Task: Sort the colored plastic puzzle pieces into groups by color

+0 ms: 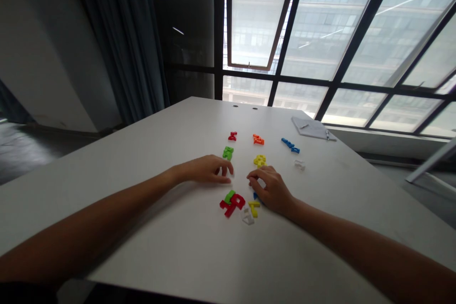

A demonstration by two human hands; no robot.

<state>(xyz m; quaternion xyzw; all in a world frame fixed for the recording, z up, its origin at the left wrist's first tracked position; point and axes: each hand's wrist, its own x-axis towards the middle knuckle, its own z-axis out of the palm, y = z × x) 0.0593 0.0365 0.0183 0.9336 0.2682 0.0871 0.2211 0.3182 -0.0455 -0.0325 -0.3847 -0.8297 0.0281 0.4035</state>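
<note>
My left hand (215,169) is open above the white table, thumb and fingers apart, just in front of a stack of green plastic letters (228,153). My right hand (270,189) is curled, thumb and fingertips together; whatever is between them is hidden. Partly under it lies a blue letter (255,196). A yellow pile of letters (260,160) sits just beyond that hand. Nearer to me lies a mixed heap: a green letter (230,196), red letters (238,201), a white letter (247,216) and a yellow letter (254,208).
Farther back are red letters (232,136), orange letters (258,139), a row of blue letters (290,145) and white pieces (299,165). Paper (311,129) with pens lies at the table's (160,247) right edge. Windows and a dark curtain (121,33) stand behind.
</note>
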